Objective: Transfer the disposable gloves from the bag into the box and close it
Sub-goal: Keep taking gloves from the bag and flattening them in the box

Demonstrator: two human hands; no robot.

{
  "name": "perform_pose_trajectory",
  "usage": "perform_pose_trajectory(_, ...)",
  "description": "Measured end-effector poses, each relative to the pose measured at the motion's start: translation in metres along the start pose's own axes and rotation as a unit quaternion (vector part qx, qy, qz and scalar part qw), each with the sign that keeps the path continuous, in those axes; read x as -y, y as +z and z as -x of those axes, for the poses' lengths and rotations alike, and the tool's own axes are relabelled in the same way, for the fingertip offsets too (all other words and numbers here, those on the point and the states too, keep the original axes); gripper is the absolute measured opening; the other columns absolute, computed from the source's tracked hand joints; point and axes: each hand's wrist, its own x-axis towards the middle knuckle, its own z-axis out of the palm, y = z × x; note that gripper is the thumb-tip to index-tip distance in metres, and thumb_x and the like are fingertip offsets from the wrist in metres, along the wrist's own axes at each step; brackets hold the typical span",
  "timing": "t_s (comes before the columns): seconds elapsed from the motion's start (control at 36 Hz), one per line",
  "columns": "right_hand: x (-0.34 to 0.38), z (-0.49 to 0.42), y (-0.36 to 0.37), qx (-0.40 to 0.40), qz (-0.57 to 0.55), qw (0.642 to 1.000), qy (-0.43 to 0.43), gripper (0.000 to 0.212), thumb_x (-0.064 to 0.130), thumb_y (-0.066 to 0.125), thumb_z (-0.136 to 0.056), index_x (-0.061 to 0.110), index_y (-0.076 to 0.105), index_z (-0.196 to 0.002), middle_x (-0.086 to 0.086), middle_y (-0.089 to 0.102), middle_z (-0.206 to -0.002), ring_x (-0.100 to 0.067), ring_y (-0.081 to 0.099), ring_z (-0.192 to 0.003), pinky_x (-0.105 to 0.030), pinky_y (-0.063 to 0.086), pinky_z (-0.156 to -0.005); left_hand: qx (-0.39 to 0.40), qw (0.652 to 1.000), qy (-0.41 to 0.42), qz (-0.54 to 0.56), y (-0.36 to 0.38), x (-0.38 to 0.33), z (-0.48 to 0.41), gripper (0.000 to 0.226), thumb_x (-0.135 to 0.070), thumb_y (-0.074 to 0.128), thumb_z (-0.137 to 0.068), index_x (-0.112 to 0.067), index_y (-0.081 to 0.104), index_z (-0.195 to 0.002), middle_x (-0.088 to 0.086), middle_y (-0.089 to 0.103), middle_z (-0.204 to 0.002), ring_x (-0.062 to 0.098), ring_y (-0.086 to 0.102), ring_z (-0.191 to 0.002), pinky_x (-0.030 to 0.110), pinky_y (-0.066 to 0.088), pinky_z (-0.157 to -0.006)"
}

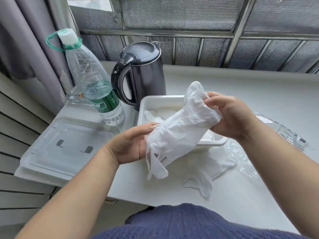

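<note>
A bundle of thin white disposable gloves (179, 128) is held in the air above the near edge of the open white box (146, 104). My left hand (133, 144) grips the bundle's lower end, fingers curled behind it. My right hand (229, 114) pinches its upper end. More white gloves lie inside the box. One loose glove (200, 183) lies on the table in front of the box. The clear plastic bag (241, 157) lies crumpled to the right of the box. The clear lid (69, 144) rests flat at the left.
A black electric kettle (143, 73) stands behind the box. A large clear water bottle (93, 80) with a green label stands to its left. Another clear packet (286, 133) lies at the far right. A barred window runs along the back of the white table (259, 100).
</note>
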Motion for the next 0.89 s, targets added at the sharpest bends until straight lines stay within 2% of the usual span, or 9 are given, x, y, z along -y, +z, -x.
perform_pose_trajectory(0.11,0.004,-0.010,0.008,0.015,0.016,1.000,0.001,0.025,-0.005,0.037,-0.082,0.008,0.058,-0.076,-0.008,0.061,-0.073,-0.022,0.060,-0.066,-0.033,0.050,-0.065,0.007,0.997,-0.066,-0.047,-0.001,-0.010,-0.005,0.054,-0.040,0.073,-0.075,-0.015,0.064,-0.122,0.009,0.066,-0.116,0.024,0.065,-0.101,0.036,0.054,-0.083)
perform_pose_trajectory(0.33,-0.007,-0.037,0.003,-0.155,0.137,0.978,-0.028,0.027,-0.013,0.038,-0.084,0.007,0.057,-0.084,-0.010,0.063,-0.078,-0.021,0.064,-0.062,-0.029,0.055,-0.052,-0.262,0.941,0.087,-0.196,-0.010,-0.054,-0.028,0.047,-0.004,0.070,-0.078,-0.011,0.056,-0.122,0.011,0.065,-0.102,0.020,0.062,-0.076,0.026,0.052,-0.055)
perform_pose_trajectory(0.39,-0.021,-0.047,-0.011,-0.226,0.284,0.932,-0.007,0.020,0.003,0.045,-0.080,0.014,0.060,-0.084,-0.009,0.065,-0.084,-0.027,0.065,-0.073,-0.037,0.057,-0.062,-0.349,0.877,0.129,-0.306,-0.015,-0.063,-0.041,0.057,-0.006,0.071,-0.079,-0.014,0.049,-0.130,0.007,0.061,-0.112,0.018,0.062,-0.089,0.028,0.052,-0.074)
perform_pose_trajectory(0.44,-0.031,-0.052,-0.023,-0.268,0.461,0.845,0.022,0.021,0.021,0.047,-0.074,0.023,0.058,-0.092,-0.007,0.067,-0.090,-0.029,0.064,-0.084,-0.045,0.053,-0.081,-0.405,0.748,0.154,-0.503,-0.017,-0.061,-0.051,0.070,-0.015,0.074,-0.076,-0.019,0.042,-0.138,0.002,0.052,-0.122,0.016,0.055,-0.106,0.029,0.044,-0.094)
perform_pose_trajectory(0.53,-0.038,-0.050,-0.028,-0.262,0.636,0.725,0.035,0.035,0.012,0.039,-0.089,0.021,0.045,-0.122,-0.013,0.063,-0.108,-0.031,0.053,-0.102,-0.034,0.040,-0.090,-0.346,0.607,0.219,-0.682,-0.012,-0.046,-0.056,0.058,-0.023,0.065,-0.079,-0.019,0.049,-0.134,0.007,0.050,-0.126,0.027,0.047,-0.117,0.033,0.034,-0.101)
perform_pose_trajectory(0.58,-0.039,-0.048,-0.027,-0.240,0.706,0.666,0.008,0.043,0.001,0.035,-0.089,0.015,0.038,-0.130,-0.017,0.059,-0.114,-0.035,0.050,-0.105,-0.034,0.033,-0.086,-0.267,0.582,0.215,-0.737,-0.005,-0.035,-0.059,0.044,-0.027,0.057,-0.083,-0.020,0.058,-0.127,0.004,0.056,-0.123,0.029,0.049,-0.115,0.039,0.040,-0.098)
perform_pose_trajectory(0.69,-0.038,-0.050,-0.019,-0.211,0.792,0.572,-0.032,0.052,-0.004,0.039,-0.082,0.012,0.038,-0.132,-0.016,0.047,-0.124,-0.038,0.047,-0.109,-0.040,0.037,-0.089,-0.147,0.503,0.014,-0.852,0.000,-0.021,-0.068,0.032,-0.032,0.044,-0.094,-0.021,0.058,-0.120,-0.001,0.050,-0.128,0.024,0.044,-0.120,0.038,0.043,-0.089)
perform_pose_trajectory(0.78,-0.038,-0.057,-0.013,-0.162,0.807,0.560,-0.097,0.045,0.004,0.047,-0.084,0.011,0.049,-0.128,-0.013,0.049,-0.126,-0.035,0.042,-0.116,-0.039,0.040,-0.092,-0.106,0.492,-0.103,-0.858,0.000,-0.020,-0.074,0.033,-0.032,0.039,-0.096,-0.017,0.053,-0.122,0.007,0.041,-0.131,0.027,0.041,-0.123,0.036,0.039,-0.082)
perform_pose_trajectory(0.89,-0.052,-0.073,-0.016,-0.029,0.808,0.588,-0.002,0.040,0.018,0.047,-0.091,0.018,0.047,-0.132,-0.007,0.046,-0.133,-0.028,0.043,-0.123,-0.036,0.040,-0.098,-0.067,0.501,-0.183,-0.843,-0.004,-0.020,-0.085,0.054,-0.027,0.041,-0.097,-0.026,0.023,-0.148,0.008,0.001,-0.159,0.028,0.010,-0.145,0.047,0.027,-0.111)
